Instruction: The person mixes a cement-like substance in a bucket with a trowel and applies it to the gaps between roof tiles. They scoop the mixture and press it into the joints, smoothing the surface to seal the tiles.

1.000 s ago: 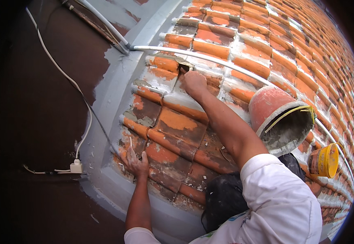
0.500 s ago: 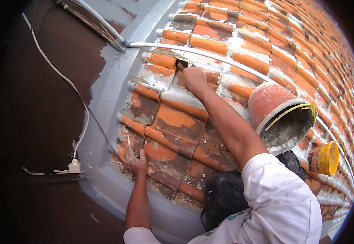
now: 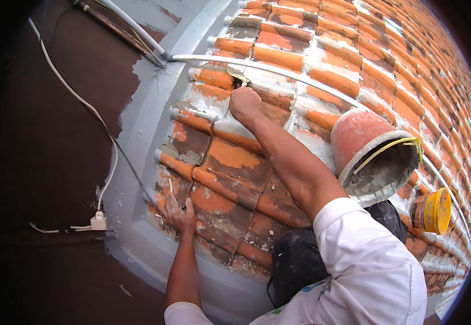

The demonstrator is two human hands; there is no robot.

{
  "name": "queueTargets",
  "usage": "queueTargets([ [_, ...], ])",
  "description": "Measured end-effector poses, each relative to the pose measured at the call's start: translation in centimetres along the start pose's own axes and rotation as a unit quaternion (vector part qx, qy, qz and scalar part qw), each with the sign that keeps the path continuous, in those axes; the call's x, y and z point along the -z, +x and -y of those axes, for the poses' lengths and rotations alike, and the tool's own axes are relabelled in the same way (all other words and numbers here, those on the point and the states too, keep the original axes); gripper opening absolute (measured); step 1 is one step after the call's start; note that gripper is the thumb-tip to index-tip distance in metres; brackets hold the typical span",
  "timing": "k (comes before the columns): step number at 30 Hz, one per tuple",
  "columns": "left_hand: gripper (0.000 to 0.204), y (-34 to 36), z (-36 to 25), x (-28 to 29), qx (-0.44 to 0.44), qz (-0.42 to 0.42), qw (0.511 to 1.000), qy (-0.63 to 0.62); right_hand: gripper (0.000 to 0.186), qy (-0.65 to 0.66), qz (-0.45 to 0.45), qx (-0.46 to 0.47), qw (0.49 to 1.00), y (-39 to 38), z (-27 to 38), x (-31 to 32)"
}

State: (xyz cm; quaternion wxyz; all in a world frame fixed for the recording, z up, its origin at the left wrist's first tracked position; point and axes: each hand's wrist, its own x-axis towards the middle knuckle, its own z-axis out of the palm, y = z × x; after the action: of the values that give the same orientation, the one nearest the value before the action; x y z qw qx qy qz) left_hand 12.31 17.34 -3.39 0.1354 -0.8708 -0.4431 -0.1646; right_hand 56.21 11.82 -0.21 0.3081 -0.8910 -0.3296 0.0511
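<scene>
My right hand (image 3: 245, 104) is closed in a fist at the top of the tiled slope. Just beyond its knuckles is a dark gap (image 3: 237, 83) at the end of an orange ridge tile (image 3: 214, 79), edged with grey mortar. What the fist grips, if anything, is hidden by the hand. My left hand (image 3: 180, 218) rests with its fingers apart on stained roof tiles close to the grey-painted edge. A thin white stick-like piece (image 3: 171, 186) stands out near its fingertips; I cannot tell whether the hand touches it.
A reddish, mortar-crusted bucket (image 3: 357, 132) lies tilted at right, with a small yellow pail (image 3: 431, 211) beyond it. A white pipe (image 3: 279, 71) crosses the tiles. A cable (image 3: 78, 99) with a white socket (image 3: 99, 221) runs over the dark surface at left. My knee (image 3: 298, 260) is on the tiles.
My right fist has shifted a little to the left, closer below the gap, and its forearm has swung left with it. The left hand stays in place.
</scene>
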Motion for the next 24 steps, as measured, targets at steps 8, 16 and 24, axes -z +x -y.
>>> queueTargets([
  [8,0.079,-0.1,0.0,-0.1,0.007,0.004,1.000,0.020,0.025,-0.012,-0.057,-0.002,0.998,-4.1,-1.9,1.1],
  [16,0.079,0.0,0.0,0.0,0.004,-0.008,1.000,0.013,0.029,-0.004,0.001,0.046,0.999,-0.3,-1.5,2.7],
  [24,0.078,-0.1,-0.1,0.3,0.016,-0.001,1.000,0.001,0.028,-0.072,-0.054,0.064,0.994,2.4,0.8,1.0],
])
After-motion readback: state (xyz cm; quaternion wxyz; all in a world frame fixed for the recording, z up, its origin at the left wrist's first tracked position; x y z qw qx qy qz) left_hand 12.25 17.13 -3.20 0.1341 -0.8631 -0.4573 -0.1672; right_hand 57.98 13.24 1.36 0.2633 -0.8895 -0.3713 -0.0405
